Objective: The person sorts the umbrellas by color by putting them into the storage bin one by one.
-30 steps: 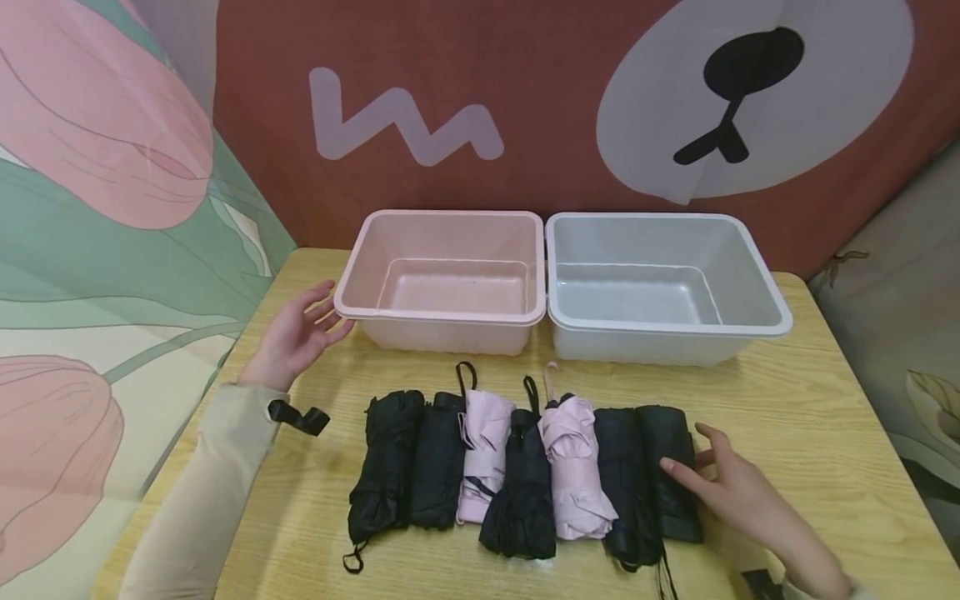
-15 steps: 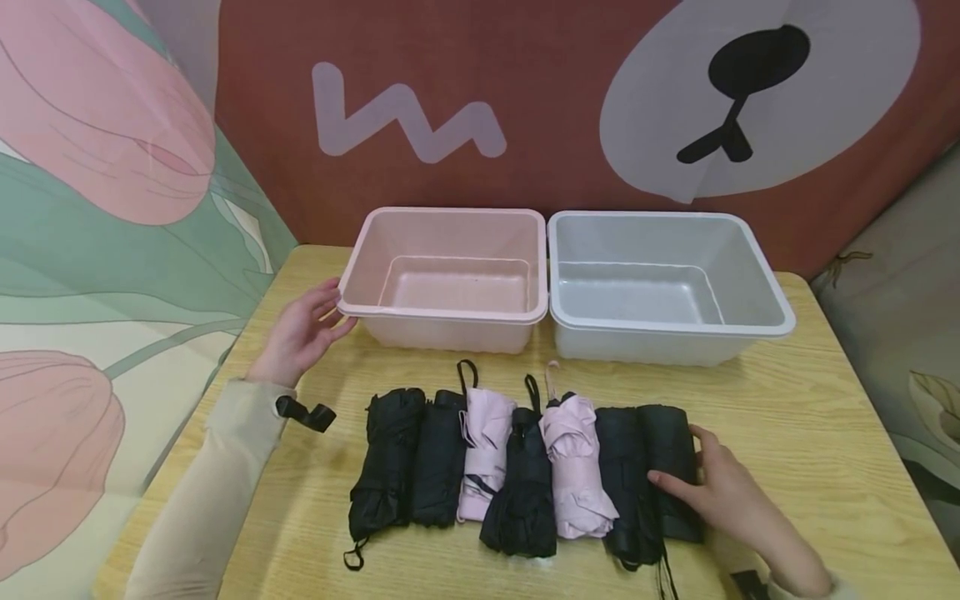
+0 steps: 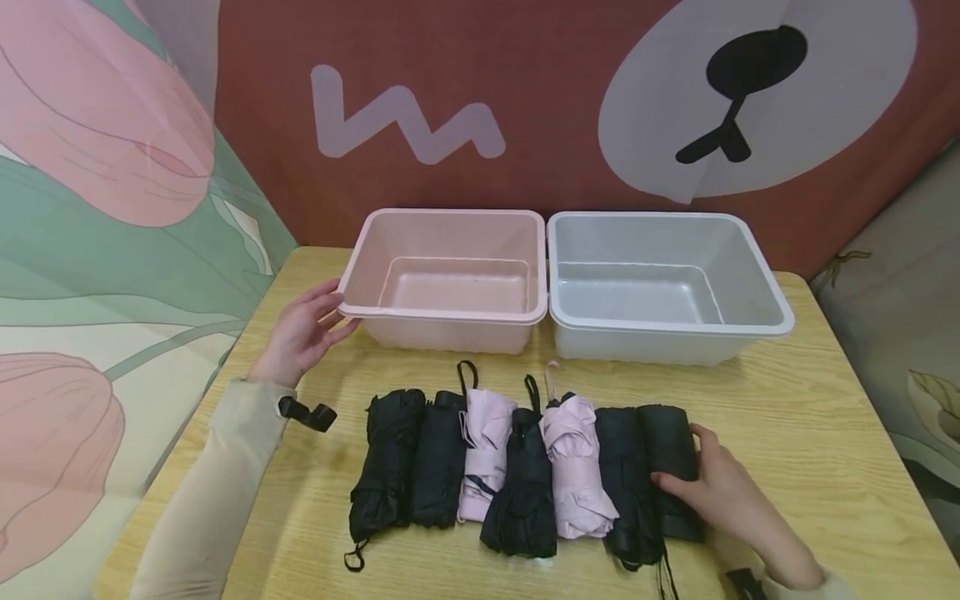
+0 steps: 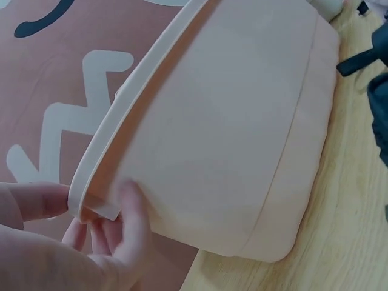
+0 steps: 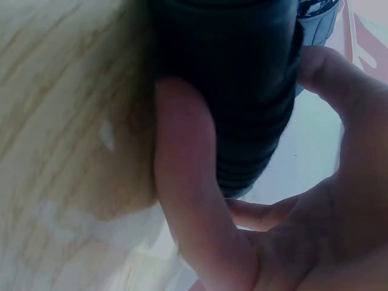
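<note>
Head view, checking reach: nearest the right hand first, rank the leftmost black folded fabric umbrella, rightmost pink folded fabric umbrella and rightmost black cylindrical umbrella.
1. Rightmost black umbrella: touching right hand, right end
2. Rightmost pink umbrella: right of middle
3. Leftmost black umbrella: left end

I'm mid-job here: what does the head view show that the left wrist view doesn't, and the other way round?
Head only: the right hand gripping the rightmost black umbrella, and the floor inside the pink bin.
Left wrist only: the underside of the rim near one corner.
Both: that bin's outer wall, the left hand holding its rim, the wooden table and the pale zigzag behind.
</note>
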`<state>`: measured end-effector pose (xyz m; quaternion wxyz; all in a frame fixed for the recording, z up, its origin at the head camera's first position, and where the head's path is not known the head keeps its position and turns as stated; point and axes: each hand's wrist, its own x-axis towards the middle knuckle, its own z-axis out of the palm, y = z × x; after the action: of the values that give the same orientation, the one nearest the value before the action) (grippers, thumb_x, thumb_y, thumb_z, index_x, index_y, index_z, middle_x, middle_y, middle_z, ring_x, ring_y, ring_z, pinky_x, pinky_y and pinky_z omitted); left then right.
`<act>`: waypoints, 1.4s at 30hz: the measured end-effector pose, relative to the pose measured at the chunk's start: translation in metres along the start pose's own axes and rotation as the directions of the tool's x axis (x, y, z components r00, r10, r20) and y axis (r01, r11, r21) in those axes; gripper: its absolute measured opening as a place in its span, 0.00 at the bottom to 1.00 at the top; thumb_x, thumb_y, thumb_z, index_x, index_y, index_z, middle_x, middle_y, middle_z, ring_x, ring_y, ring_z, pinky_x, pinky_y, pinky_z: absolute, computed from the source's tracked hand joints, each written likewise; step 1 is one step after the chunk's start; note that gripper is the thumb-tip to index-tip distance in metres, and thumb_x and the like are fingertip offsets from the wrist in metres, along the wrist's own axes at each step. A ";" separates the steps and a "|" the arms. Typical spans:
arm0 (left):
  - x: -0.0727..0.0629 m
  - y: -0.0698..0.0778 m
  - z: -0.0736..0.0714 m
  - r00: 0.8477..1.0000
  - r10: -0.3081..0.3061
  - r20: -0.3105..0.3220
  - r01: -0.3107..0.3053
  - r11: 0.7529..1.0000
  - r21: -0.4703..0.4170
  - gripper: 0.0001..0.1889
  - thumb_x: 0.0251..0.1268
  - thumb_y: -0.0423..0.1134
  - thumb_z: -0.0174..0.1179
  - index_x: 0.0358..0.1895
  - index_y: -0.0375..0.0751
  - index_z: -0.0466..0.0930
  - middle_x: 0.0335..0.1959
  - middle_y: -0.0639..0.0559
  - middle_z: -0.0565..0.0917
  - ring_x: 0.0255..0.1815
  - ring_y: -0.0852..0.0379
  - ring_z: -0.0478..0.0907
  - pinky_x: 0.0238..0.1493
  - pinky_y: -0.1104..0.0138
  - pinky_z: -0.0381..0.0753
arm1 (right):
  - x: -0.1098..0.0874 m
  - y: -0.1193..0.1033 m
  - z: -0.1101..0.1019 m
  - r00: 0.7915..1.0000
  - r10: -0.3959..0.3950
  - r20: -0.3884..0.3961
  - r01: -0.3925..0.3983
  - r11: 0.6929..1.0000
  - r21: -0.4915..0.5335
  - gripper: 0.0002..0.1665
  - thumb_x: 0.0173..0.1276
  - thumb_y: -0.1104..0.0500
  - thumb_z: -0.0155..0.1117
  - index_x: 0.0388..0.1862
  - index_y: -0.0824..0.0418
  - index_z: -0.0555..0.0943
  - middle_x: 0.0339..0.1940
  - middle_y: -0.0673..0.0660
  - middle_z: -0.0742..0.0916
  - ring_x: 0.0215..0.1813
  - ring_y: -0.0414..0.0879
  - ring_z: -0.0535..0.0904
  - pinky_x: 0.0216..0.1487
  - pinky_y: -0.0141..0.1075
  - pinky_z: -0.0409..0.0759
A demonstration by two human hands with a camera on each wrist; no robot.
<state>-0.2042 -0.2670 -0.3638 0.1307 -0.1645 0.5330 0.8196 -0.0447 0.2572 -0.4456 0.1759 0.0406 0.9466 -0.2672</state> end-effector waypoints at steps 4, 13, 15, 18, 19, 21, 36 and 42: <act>0.001 -0.001 0.002 1.000 0.013 -0.026 -0.012 0.999 0.034 0.25 0.70 0.36 0.55 0.68 0.47 0.61 0.58 0.57 0.69 0.58 0.54 0.69 0.46 0.65 0.85 | 0.001 0.002 -0.001 1.000 0.011 -0.001 -0.011 1.000 0.009 0.65 0.56 0.38 0.69 0.69 0.82 0.48 0.51 0.82 0.75 0.52 0.71 0.76 0.49 0.61 0.77; 0.002 -0.003 0.001 0.999 0.028 -0.020 -0.027 0.999 0.024 0.19 0.71 0.36 0.54 0.62 0.47 0.65 0.53 0.54 0.69 0.50 0.57 0.68 0.40 0.71 0.82 | -0.003 0.003 -0.003 0.989 -0.093 -0.118 0.096 0.995 0.020 0.64 0.49 0.46 0.77 0.69 0.79 0.52 0.47 0.78 0.76 0.46 0.65 0.77 0.39 0.54 0.79; 0.003 -0.004 0.001 0.999 0.029 -0.021 -0.029 0.999 0.028 0.20 0.70 0.37 0.54 0.63 0.47 0.65 0.53 0.54 0.69 0.50 0.57 0.69 0.40 0.71 0.83 | -0.003 0.003 -0.004 0.986 -0.098 -0.132 0.101 0.995 0.022 0.64 0.48 0.47 0.78 0.69 0.79 0.52 0.46 0.78 0.76 0.45 0.64 0.77 0.37 0.52 0.79; 0.002 -0.005 0.002 0.999 0.034 -0.030 -0.033 0.998 0.046 0.21 0.70 0.38 0.55 0.64 0.47 0.66 0.54 0.55 0.70 0.50 0.57 0.70 0.40 0.70 0.84 | -0.004 0.004 -0.005 0.989 -0.072 -0.128 0.078 0.996 0.038 0.65 0.48 0.45 0.78 0.70 0.79 0.51 0.48 0.79 0.77 0.45 0.67 0.78 0.38 0.53 0.79; 0.002 -0.005 0.002 0.999 0.035 -0.032 -0.034 0.998 0.052 0.21 0.70 0.38 0.55 0.64 0.47 0.66 0.55 0.55 0.70 0.50 0.57 0.71 0.40 0.70 0.84 | -0.004 0.004 -0.006 0.991 -0.055 -0.120 0.060 0.997 0.043 0.66 0.49 0.44 0.77 0.71 0.78 0.51 0.48 0.80 0.77 0.46 0.69 0.78 0.39 0.54 0.79; 0.002 -0.005 0.002 0.999 0.040 -0.031 -0.038 0.998 0.056 0.21 0.70 0.38 0.56 0.64 0.47 0.66 0.55 0.55 0.71 0.49 0.57 0.72 0.40 0.70 0.84 | -0.004 0.005 -0.008 0.996 -0.016 -0.092 0.022 0.998 0.056 0.68 0.50 0.40 0.76 0.72 0.77 0.49 0.53 0.82 0.76 0.50 0.73 0.76 0.42 0.57 0.79; -0.002 -0.004 -0.004 0.999 0.034 -0.032 -0.032 0.996 0.082 0.23 0.70 0.39 0.56 0.66 0.48 0.64 0.56 0.55 0.70 0.51 0.56 0.71 0.40 0.69 0.85 | -0.008 0.007 -0.010 0.998 0.069 0.003 -0.066 0.931 0.359 0.59 0.62 0.47 0.69 0.76 0.68 0.43 0.63 0.79 0.69 0.56 0.69 0.75 0.41 0.38 0.82; -0.002 -0.002 -0.003 0.999 0.034 -0.042 -0.030 0.994 0.107 0.20 0.69 0.40 0.57 0.62 0.50 0.66 0.53 0.55 0.70 0.46 0.59 0.73 0.36 0.71 0.83 | -0.012 0.001 -0.021 0.995 0.063 -0.083 -0.027 0.924 0.380 0.59 0.62 0.47 0.69 0.78 0.64 0.43 0.64 0.75 0.68 0.53 0.62 0.79 0.36 0.31 0.80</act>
<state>-0.2008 -0.2690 -0.3657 0.1142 -0.1669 0.5811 0.7883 -0.0395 0.2686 -0.4251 0.1262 0.1081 0.8832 -0.4386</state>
